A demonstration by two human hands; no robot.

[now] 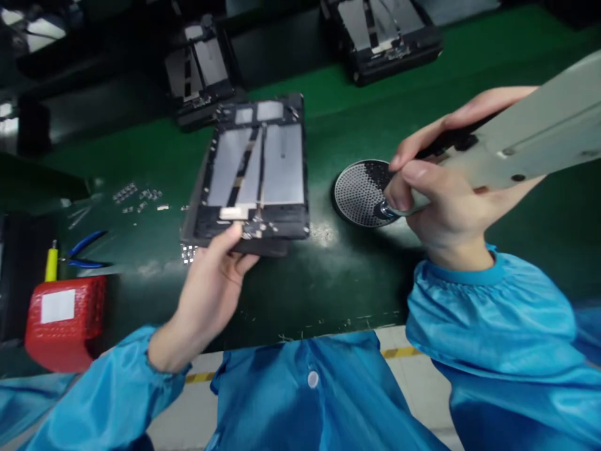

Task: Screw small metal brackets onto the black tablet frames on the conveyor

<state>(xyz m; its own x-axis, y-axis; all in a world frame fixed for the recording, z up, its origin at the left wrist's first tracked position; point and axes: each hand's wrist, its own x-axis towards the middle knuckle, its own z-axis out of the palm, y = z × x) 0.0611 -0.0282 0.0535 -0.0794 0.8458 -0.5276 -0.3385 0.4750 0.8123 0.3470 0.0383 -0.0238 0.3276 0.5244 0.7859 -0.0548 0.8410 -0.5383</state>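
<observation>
- So my left hand (211, 282) had the tablet (284, 163) by its bottom edge, thumb on top next to a little white strip (233, 213), fingers curled under. Closed on it, though only about as tight as the slab was thick.
- My right hand (444, 200) was wrapped around a chunky pale tool (539, 141), thumb and fingers bunched up near its front end. The tool itself hid part of that hand.
- The tablet was back-off, face up over the table (338, 288), left of the middle and a bit tilted. Two big silvery panels, dark ribbons between them, a dark layer showing underneath. Too blurry to tell whether any of it touched the table.
- The tool's shiny tip (387, 211) pointed down at a round dish (354, 188) full of holes, right of the tablet. Couldn't tell if it was touching. Dark specks covered the side of the dish nearest the hand.
- Left of the tablet: a scatter of tiny parts (136, 197), then blue pliers (87, 243).
- Further left, a yellow handle (51, 266) stuck up just behind a red box (70, 338) with a white label.
- At the back, two more opened tablets, one left (201, 66), one right (382, 37).
</observation>
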